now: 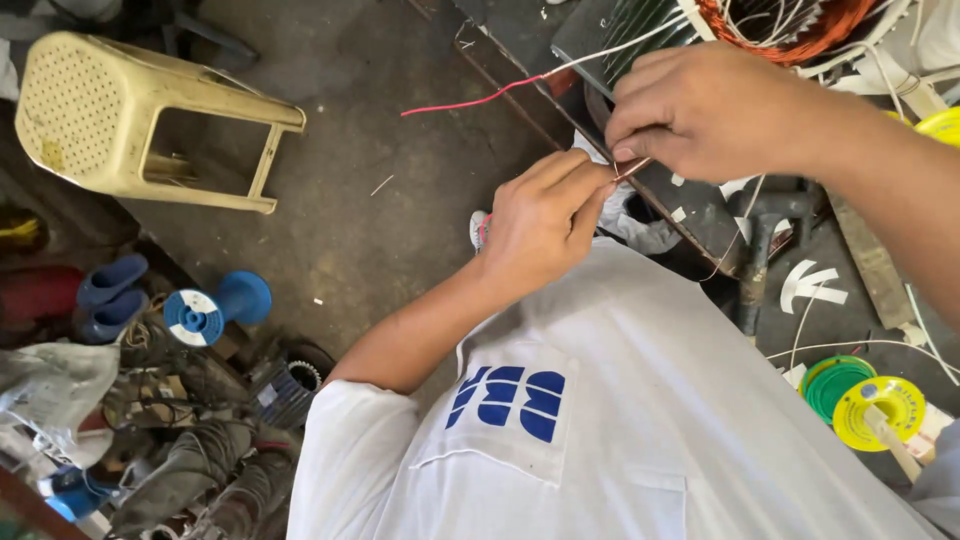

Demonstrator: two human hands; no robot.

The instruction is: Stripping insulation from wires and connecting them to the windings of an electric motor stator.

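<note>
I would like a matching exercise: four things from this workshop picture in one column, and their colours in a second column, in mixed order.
Things:
1. plastic stool
2. empty spool on the floor
3. wire coil at the top
4. shirt

Colours:
A. white
B. copper orange
C. pale yellow
D. blue

Pairs: 1-C, 2-D, 3-B, 4-A

I see my left hand (540, 225) and right hand (700, 110) pinching a thin copper wire (632, 168) together, fingertips touching, beside the motor coil (800, 25).
</note>
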